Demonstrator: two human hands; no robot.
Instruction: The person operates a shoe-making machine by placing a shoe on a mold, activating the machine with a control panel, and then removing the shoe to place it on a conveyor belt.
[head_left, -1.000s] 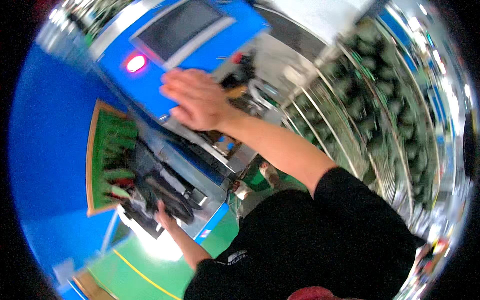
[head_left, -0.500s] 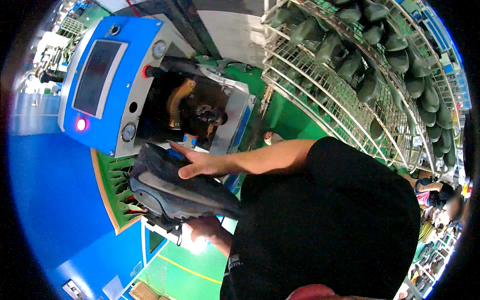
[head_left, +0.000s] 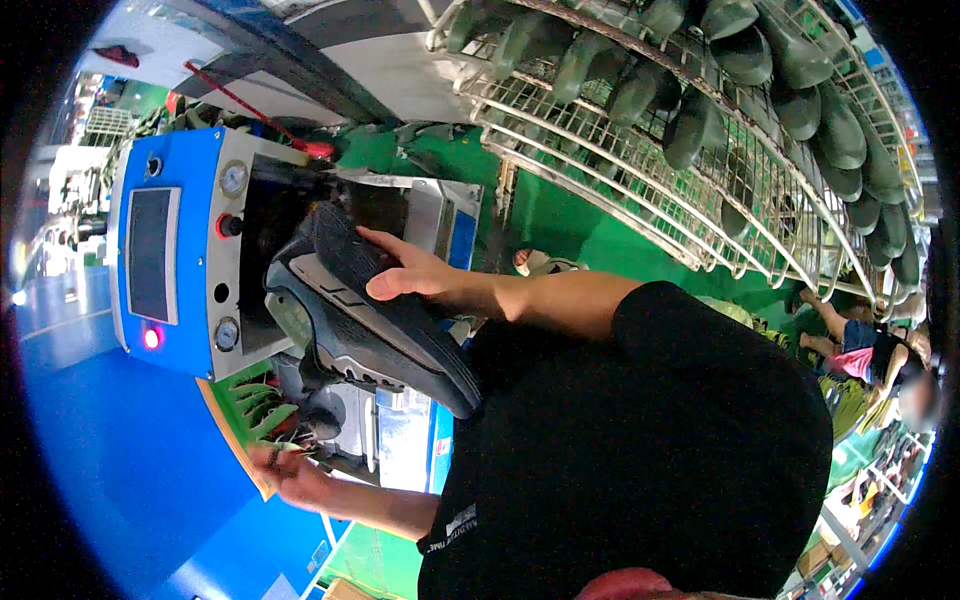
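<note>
A black and grey sneaker (head_left: pixel 365 310) is in my right hand (head_left: pixel 420 275), tilted in front of my chest. The thumb lies along the dark sole side, while the other fingers are mostly hidden behind the shoe. Its laced upper faces down and left. My left hand (head_left: pixel 290 475) is apart from the shoe, beside several green shoe-shaped pieces (head_left: pixel 262 408) on a wood-edged board. Motion smears its fingers, so I cannot see whether it holds anything. Beyond the shoe stands a blue and grey machine (head_left: pixel 190 245) with a dark screen, gauges and a lit red lamp; its dark opening is partly covered by the shoe.
A wire rack (head_left: pixel 600 150) with several dark green shoe lasts runs along the upper right. Below the shoe is a grey and white machine part (head_left: pixel 345 410). A blue panel (head_left: pixel 120 440) fills the lower left. Another person (head_left: pixel 870 360) is at the far right.
My left hand has let go of the sneaker and moved down and left to the green pieces. My right hand still holds the shoe, now turned more upright. The view has shifted.
</note>
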